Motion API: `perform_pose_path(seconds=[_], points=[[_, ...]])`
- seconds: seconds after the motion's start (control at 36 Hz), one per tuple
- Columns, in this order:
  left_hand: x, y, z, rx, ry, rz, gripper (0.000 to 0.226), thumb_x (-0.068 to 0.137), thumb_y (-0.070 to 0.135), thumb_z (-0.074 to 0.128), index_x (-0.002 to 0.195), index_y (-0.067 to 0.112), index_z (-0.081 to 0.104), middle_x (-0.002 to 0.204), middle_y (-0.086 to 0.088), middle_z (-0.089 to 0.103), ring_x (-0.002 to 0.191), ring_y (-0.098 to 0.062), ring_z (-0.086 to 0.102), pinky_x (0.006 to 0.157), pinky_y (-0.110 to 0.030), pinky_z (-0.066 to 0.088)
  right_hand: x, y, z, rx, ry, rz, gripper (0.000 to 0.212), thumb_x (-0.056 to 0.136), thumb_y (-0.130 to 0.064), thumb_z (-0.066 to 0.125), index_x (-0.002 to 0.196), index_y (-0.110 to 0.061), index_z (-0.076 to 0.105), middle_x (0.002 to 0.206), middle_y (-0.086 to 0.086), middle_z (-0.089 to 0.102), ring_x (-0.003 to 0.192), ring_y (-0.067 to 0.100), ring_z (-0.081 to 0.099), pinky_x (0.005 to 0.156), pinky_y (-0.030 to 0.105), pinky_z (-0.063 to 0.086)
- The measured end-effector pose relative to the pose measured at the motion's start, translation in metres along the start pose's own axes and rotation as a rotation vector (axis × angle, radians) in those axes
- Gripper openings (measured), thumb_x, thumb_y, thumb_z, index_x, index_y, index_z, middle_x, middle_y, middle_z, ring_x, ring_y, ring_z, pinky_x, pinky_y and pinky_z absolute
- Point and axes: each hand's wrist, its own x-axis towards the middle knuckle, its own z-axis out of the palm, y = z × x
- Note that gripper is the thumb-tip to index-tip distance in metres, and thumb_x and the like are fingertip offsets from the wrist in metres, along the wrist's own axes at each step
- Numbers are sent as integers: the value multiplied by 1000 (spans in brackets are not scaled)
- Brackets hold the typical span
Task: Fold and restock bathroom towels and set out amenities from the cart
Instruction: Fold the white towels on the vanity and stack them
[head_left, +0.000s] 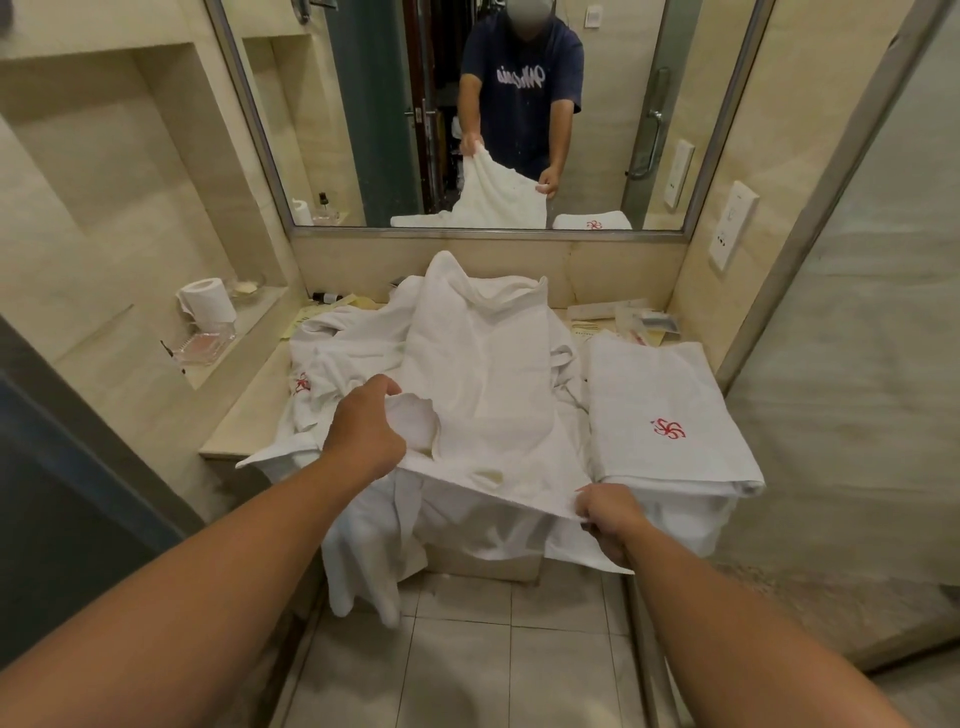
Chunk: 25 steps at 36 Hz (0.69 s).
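Observation:
A white towel (483, 374) lies stretched over a heap of crumpled white towels (332, 358) on the vanity counter (249, 405). My left hand (366, 428) grips the towel's near left corner, raised above the counter. My right hand (610, 517) pinches the near right corner, lower and closer to me. The towel's near edge runs taut between both hands. A folded white towel (665, 410) with a red logo lies flat on the counter's right side. Amenity packets (628, 322) are scattered at the back right of the counter.
A wall niche on the left holds a toilet paper roll (208, 304) and a glass tray (205, 343). A mirror (467, 114) spans the wall behind the counter. A glass partition (857, 364) stands at right. Towels hang over the counter front toward the tiled floor (467, 665).

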Motion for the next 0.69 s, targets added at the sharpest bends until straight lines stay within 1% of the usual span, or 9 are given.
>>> perform_pose_path(seconds=[0.11, 0.17, 0.22, 0.28, 0.42, 0.5, 0.56, 0.61, 0.69], points=[[0, -11, 0, 56, 66, -40, 45, 85, 0, 69, 126, 17, 62, 120, -8, 63, 100, -28, 59, 77, -30, 48, 0, -3, -3, 203, 39, 64, 29, 86, 13, 35, 85, -2, 60, 84, 13, 55, 68, 22, 42, 57, 32, 33], [-1, -15, -4, 17, 103, -70, 26, 86, 2, 65, 110, 12, 68, 113, -9, 66, 95, -29, 61, 76, -30, 47, -2, -2, -4, 222, 28, 104, 28, 88, 13, 39, 85, -4, 60, 84, 12, 56, 71, 23, 47, 57, 31, 38], [-1, -16, -8, -30, 119, -78, 12, 84, 3, 62, 92, 11, 69, 96, -8, 67, 89, -29, 64, 70, -30, 48, -2, 2, -6, 97, 6, 106, 24, 91, 10, 45, 82, -8, 58, 81, 10, 55, 69, 22, 50, 57, 30, 42], [-3, -14, -9, -53, 106, -69, 11, 83, 4, 61, 80, 13, 66, 81, -3, 64, 82, -29, 64, 60, -28, 43, -2, 5, -8, -199, -9, 31, 28, 90, 11, 45, 73, -9, 54, 73, 10, 51, 60, 18, 46, 56, 28, 39], [-5, -2, -4, -119, 112, -29, 9, 82, 7, 67, 87, 8, 74, 82, -7, 69, 72, -21, 58, 57, -24, 43, -9, 3, 6, -568, 30, -203, 39, 83, 11, 43, 54, -16, 40, 56, 0, 40, 54, 14, 37, 48, 24, 29], [-5, 9, -1, -164, 121, -17, 9, 80, 10, 73, 87, 9, 77, 83, -9, 72, 78, -26, 63, 63, -28, 47, -13, -7, 20, -642, -87, -290, 43, 79, 4, 56, 53, -19, 30, 52, -3, 28, 52, 13, 26, 49, 27, 19], [-8, 19, 0, -187, 110, -12, 4, 77, 8, 73, 75, 11, 74, 73, -6, 68, 72, -26, 62, 55, -25, 42, -16, -12, 30, -717, -162, -314, 48, 79, -20, 72, 52, -20, 32, 46, -8, 29, 48, 13, 27, 52, 31, 24], [-10, 28, 1, -224, 104, -23, 22, 75, 6, 72, 59, 17, 62, 61, -1, 57, 61, -21, 54, 48, -23, 32, -20, -15, 43, -873, -194, -344, 60, 74, -60, 78, 55, -20, 38, 51, -8, 40, 50, 11, 38, 54, 28, 31], [-12, 37, 2, -243, 99, -52, 19, 73, 6, 71, 61, 17, 60, 63, -3, 59, 59, -19, 54, 46, -23, 31, -27, -12, 63, -1090, -158, -405, 96, 45, -107, 53, 77, -16, 57, 87, 3, 65, 85, 18, 62, 75, 31, 47]])
